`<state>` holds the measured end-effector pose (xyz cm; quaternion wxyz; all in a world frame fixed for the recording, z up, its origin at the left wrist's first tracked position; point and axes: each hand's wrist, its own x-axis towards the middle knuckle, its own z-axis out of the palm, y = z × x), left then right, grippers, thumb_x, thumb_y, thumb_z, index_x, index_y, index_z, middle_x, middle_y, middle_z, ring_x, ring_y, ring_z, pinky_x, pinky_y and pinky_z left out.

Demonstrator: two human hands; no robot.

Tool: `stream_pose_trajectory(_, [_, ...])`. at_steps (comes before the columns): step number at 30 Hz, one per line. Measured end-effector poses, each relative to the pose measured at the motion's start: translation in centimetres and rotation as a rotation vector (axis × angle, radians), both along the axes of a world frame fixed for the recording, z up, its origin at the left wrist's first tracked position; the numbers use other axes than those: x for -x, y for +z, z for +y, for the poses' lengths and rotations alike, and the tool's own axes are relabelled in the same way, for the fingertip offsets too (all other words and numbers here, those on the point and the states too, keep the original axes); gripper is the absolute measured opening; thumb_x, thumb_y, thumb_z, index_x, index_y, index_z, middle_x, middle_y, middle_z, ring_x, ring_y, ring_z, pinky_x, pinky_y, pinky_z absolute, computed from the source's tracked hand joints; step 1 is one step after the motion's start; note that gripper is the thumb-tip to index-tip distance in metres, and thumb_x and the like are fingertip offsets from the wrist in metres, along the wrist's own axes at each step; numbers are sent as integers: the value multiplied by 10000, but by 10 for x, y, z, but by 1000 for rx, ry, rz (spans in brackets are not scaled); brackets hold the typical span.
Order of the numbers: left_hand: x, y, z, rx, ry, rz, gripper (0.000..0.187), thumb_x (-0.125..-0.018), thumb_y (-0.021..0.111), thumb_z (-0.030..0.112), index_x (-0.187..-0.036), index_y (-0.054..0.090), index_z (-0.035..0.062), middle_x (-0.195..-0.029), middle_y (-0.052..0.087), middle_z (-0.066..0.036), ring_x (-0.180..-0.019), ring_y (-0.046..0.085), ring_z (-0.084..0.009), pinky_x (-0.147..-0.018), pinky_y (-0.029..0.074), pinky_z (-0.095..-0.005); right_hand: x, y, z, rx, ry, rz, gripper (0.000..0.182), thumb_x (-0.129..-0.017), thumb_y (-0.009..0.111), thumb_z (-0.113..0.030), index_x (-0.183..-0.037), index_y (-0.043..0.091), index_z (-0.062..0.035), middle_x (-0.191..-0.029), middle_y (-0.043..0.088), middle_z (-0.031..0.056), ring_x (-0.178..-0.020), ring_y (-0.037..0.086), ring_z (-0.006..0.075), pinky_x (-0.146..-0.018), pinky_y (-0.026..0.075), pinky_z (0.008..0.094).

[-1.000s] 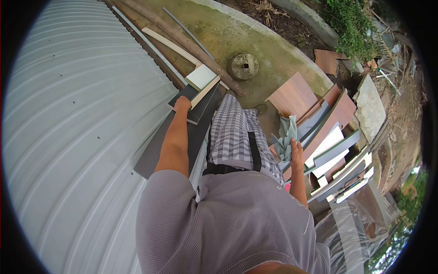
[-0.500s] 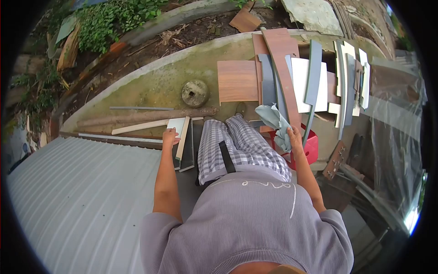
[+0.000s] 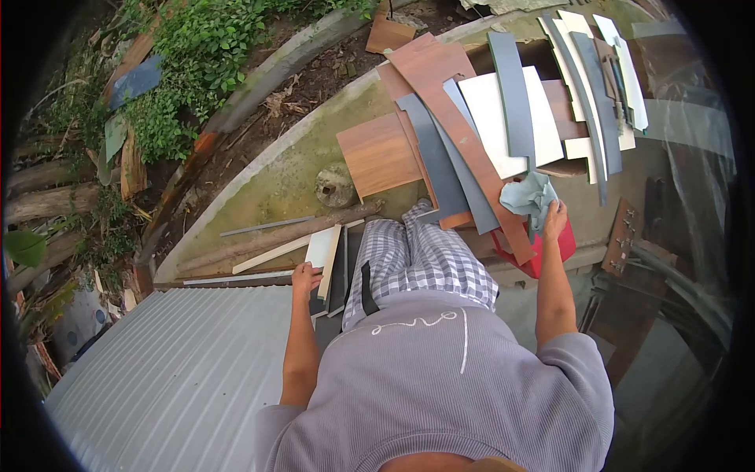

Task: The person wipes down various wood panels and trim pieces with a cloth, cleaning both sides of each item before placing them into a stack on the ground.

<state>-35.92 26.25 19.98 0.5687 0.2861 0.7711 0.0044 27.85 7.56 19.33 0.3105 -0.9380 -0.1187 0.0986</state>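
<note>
My left hand grips the near end of a narrow white board, low beside my left leg. Against that board lies a pale wooden strip, with a dark panel just to its right. In my right hand is a crumpled pale blue-green cloth, pinched at its right side and hanging loosely. The cloth is close to the near ends of the stacked boards, above a red plastic stool that is partly hidden by my hand and a brown plank.
Grey, white and brown boards, including a grey one, are piled ahead to the right. A round concrete block and a log lie ahead. Corrugated metal sheeting spans the left; clear plastic sheeting hangs at the right.
The view has turned, so the surroundings appear tilted. My right hand has carried the cloth outward to the right, away from my leg. My left hand remains at the white board.
</note>
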Motion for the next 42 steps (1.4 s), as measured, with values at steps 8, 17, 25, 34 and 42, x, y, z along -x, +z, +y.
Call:
stream_pose_trajectory(8, [-74, 24, -15, 12, -12, -39, 405, -878, 465, 306, -1167, 446, 22, -958, 605, -119, -716, 624, -193, -627, 491, -287, -10, -81, -21, 366, 273, 178, 808, -727, 646, -320, -1341, 198, -46, -1191, 425, 309, -1090, 431, 445, -923, 349, 448])
stream_pose_trajectory(17, [-148, 51, -5, 13, -78, -75, 416, -880, 469, 318, -1191, 438, 44, -1001, 603, -121, -792, 626, -208, -677, 482, -300, -46, -91, -5, 432, 204, 415, 593, -652, 654, -262, -1164, 424, -69, -1023, 575, 238, -982, 541, 388, -842, 419, 426])
stream_pose_trajectory(25, [-157, 44, -16, 9, -75, -53, 392, -879, 480, 319, -1165, 463, 51, -949, 604, -102, -710, 616, -173, -628, 474, -273, -60, -67, -4, 486, 288, 443, 603, -628, 626, -252, -1163, 413, -73, -1010, 579, 239, -963, 545, 397, -819, 426, 435])
stream_pose_trajectory(34, [-153, 50, -17, 4, -123, -57, 374, -876, 474, 293, -1160, 463, 49, -935, 615, -97, -689, 621, -177, -619, 486, -279, -100, -23, -13, 485, 356, 277, 565, -672, 600, -240, -1150, 391, -24, -1002, 564, 259, -958, 534, 410, -803, 420, 448])
stream_pose_trajectory(42, [-149, 49, -11, -70, -136, -83, 352, -874, 478, 275, -1141, 485, 46, -931, 619, -107, -683, 618, -166, -602, 485, -270, -74, 36, 9, 355, 574, 548, 566, -685, 573, -247, -1174, 419, -7, -987, 581, 182, -921, 571, 291, -796, 433, 351])
